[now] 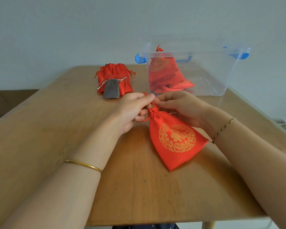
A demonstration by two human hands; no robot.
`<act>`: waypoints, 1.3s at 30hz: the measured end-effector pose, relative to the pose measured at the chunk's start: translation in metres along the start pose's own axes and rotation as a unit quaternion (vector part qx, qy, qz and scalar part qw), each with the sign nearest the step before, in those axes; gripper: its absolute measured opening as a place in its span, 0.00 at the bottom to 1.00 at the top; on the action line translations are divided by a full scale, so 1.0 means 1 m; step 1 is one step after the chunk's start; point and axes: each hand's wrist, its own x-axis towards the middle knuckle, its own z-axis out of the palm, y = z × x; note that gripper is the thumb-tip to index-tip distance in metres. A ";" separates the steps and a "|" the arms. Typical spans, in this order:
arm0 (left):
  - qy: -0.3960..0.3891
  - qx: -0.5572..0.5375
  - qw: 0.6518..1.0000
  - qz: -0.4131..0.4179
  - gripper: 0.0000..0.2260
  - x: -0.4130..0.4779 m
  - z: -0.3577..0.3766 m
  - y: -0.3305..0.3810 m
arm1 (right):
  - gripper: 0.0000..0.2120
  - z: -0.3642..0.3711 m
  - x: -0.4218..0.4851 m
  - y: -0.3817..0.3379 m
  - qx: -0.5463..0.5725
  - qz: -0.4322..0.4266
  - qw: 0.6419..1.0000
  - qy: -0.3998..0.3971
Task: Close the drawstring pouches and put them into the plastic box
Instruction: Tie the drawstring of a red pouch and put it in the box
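Head view: left hand [132, 109] & right hand [180, 106] each pinch cords [153, 104] at red pouch [175, 141] neck, prob. to cinch it; plastic box [221, 71] close behind.

We look from 1 head-worn camera, forward and down across the brown wooden table [40, 129], close above its near edge.

satiny red cloth pouch [175, 139], clear plastic box [210, 75], matt wood table [139, 187]
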 end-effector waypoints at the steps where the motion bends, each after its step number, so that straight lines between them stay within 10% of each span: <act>1: -0.003 -0.009 1.000 -0.002 0.09 0.000 0.000 0.000 | 0.08 -0.001 0.000 0.001 0.004 0.005 1.000 0.000; 12: 0.016 -0.128 0.988 -0.081 0.05 0.004 -0.003 -0.001 | 0.15 0.006 -0.005 -0.013 -0.124 -0.203 0.955 0.178; 19: 0.004 -0.138 0.988 -0.067 0.09 0.003 -0.008 0.001 | 0.11 0.013 -0.006 -0.012 -0.079 -0.124 0.975 0.165; 24: 0.034 0.054 0.995 0.083 0.12 0.005 -0.006 -0.004 | 0.16 0.012 -0.001 0.001 -0.160 -0.067 0.977 0.124; 28: 0.142 0.327 0.894 0.272 0.11 0.007 -0.004 -0.009 | 0.12 0.012 0.001 -0.001 -0.126 -0.059 0.983 0.123; 39: 0.168 0.327 0.834 0.412 0.16 0.009 0.002 -0.009 | 0.05 0.009 0.003 0.001 0.142 0.003 0.990 0.015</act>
